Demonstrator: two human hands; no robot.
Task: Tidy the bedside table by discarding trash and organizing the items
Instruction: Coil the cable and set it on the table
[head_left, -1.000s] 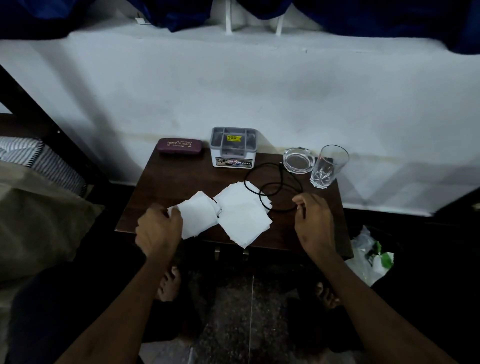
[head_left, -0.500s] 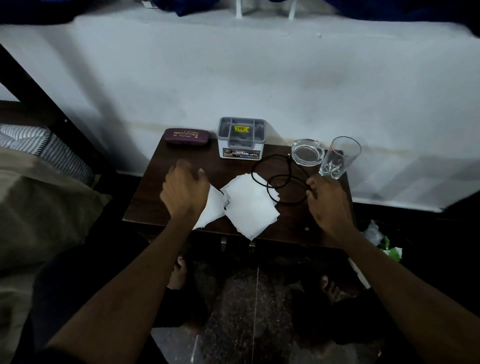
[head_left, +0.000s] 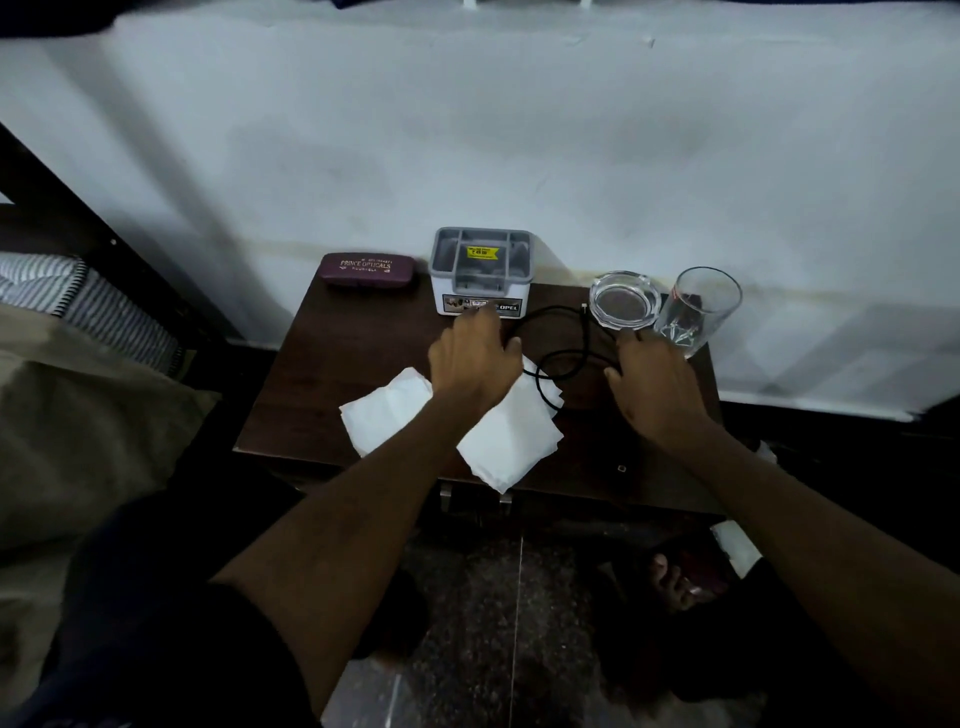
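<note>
**Both hands over the cable on the bedside table**

The dark wooden bedside table (head_left: 322, 395) sits mid-frame against a white wall. Along its far edge, left to right: a maroon glasses case (head_left: 367, 269) lying with its long axis across the frame, a grey compartmented organizer box (head_left: 482, 271) whose compartments look empty, a clear glass ashtray (head_left: 624, 300) with nothing in it, and an upright empty drinking glass (head_left: 698, 310).

A black cable (head_left: 563, 358) lies in loose loops at centre, one plug end pointing toward the ashtray. Two white tissues (head_left: 387, 415) lie toward the near edge.

The left hand (head_left: 475, 358) reaches palm-down over the tissues, fingers curled near the cable; whether it grips anything I cannot tell. The right hand (head_left: 652, 384) rests spread at the cable's right side, holding nothing visible.
</note>
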